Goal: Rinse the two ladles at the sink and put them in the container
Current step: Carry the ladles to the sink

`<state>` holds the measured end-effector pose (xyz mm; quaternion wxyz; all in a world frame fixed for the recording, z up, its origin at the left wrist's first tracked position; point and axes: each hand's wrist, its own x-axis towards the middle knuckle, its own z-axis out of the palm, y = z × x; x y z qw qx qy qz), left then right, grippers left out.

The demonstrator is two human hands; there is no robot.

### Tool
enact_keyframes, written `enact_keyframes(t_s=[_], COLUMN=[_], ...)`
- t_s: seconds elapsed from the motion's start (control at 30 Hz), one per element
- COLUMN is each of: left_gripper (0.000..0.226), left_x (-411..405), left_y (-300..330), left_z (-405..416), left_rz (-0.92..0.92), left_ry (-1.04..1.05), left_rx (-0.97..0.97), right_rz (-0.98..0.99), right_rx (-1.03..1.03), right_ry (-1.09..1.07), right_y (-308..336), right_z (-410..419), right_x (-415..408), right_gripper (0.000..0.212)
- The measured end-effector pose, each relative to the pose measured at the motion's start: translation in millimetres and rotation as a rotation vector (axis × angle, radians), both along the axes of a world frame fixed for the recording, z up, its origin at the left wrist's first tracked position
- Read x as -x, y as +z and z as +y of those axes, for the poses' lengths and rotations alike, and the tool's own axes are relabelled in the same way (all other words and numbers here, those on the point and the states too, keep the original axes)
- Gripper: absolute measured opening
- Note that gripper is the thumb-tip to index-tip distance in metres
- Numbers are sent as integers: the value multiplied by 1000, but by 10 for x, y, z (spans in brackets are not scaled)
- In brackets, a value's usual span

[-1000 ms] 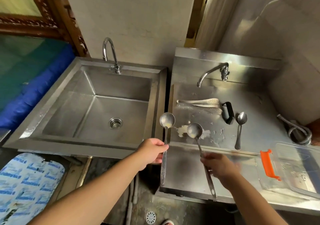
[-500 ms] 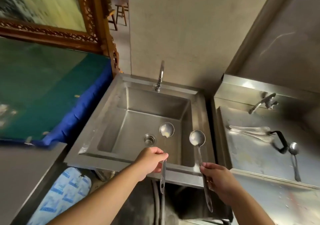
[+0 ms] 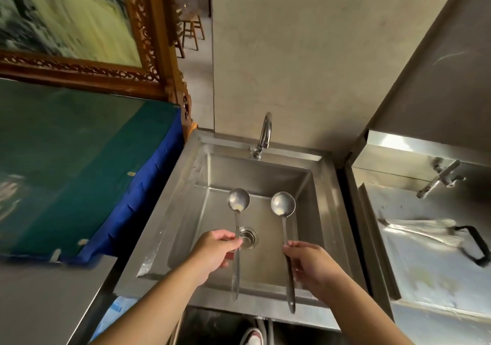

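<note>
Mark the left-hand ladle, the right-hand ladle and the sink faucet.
left-hand ladle [image 3: 238, 199], head view, on its bowl.
right-hand ladle [image 3: 283, 203], head view, on its bowl.
sink faucet [image 3: 266, 131], head view, on the curved spout.

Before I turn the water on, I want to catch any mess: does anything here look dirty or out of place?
Both ladles carry pale residue in their bowls: the left ladle and the right ladle, held over the sink. Nothing else stands out.

Two ladles are showing over the sink: a left ladle and a right ladle. Two hands are showing near: a left hand and a right hand. Two taps are standing far: tap and right tap.
</note>
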<state>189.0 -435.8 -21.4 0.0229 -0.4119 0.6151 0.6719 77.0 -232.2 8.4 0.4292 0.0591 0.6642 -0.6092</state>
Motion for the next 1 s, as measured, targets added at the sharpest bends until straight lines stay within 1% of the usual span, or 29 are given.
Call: enact_keyframes(t_s=[0.1, 0.2, 0.23, 0.37, 0.43, 0.57, 0.67, 0.8, 0.9, 1.0], left_gripper=[18, 16, 15, 16, 18, 17, 16, 17, 16, 19], left_x=[280, 624, 726, 1202, 1409, 1691, 1881, 2015, 2052, 2069], left_y=[-37, -88, -97, -177, -228, -295, -349, -408, -478, -488], left_z=[-59, -67, -60, 16, 38, 42, -9, -119, -300, -494], left_rz=[-4, -45, -54, -50, -39, -5, -5, 12, 24, 6], left_ry=[25, 44, 40, 37, 49, 73, 81, 70, 24, -11], left_rx=[-39, -77, -95, -170, -212, -268, -280, -327, -347, -258], right_rz=[-80, -140, -153, -100, -77, -112, -115, -42, 26, 60], right_rx=[91, 145, 163, 142, 129, 163, 161, 98, 14, -38], right_ry=[-3, 22, 35, 83, 77, 36, -20, -51, -95, -133], right_y=[-91, -178, -177, -199, -227, -265, -326, -403, -498, -555], right_z=[-271, -463, -519, -632, -649, -717, -829, -982, -1184, -1332], right_x=[237, 517, 590, 909, 1074, 1293, 1402, 1489, 1529, 1533], right_gripper=[19, 34, 35, 11, 7, 11, 9, 12, 8, 10])
